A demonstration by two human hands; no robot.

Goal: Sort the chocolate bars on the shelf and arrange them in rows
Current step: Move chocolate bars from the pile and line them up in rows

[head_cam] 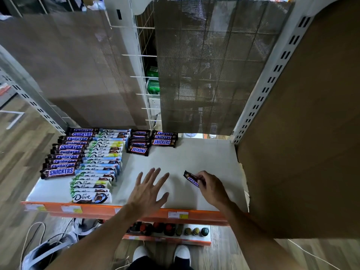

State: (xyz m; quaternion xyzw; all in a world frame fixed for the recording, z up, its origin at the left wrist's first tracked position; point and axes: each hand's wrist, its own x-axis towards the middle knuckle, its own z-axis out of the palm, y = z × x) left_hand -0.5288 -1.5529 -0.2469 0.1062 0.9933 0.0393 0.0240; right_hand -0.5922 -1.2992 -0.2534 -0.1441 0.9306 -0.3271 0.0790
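Nearest: left hand (150, 190), fingers straight and spread, holding nothing, over the front of the shelf (204, 156). Just beside it, to the right: right hand (213, 189), fingers pinched on one small Snickers bar (191, 179), whose long axis slants from far-left to near-right. Beyond, far-left of that bar: small Snickers rows (139, 145), bars lying crosswise. Judgement: the held bar needs a turn to crosswise and a carry forward-left. Leftmost: Dove row (97, 164), large Snickers row (62, 152).

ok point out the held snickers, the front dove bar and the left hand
held snickers (191, 178), head view, middle of wrapper
front dove bar (91, 197), head view, middle of wrapper
left hand (146, 193), head view, its back
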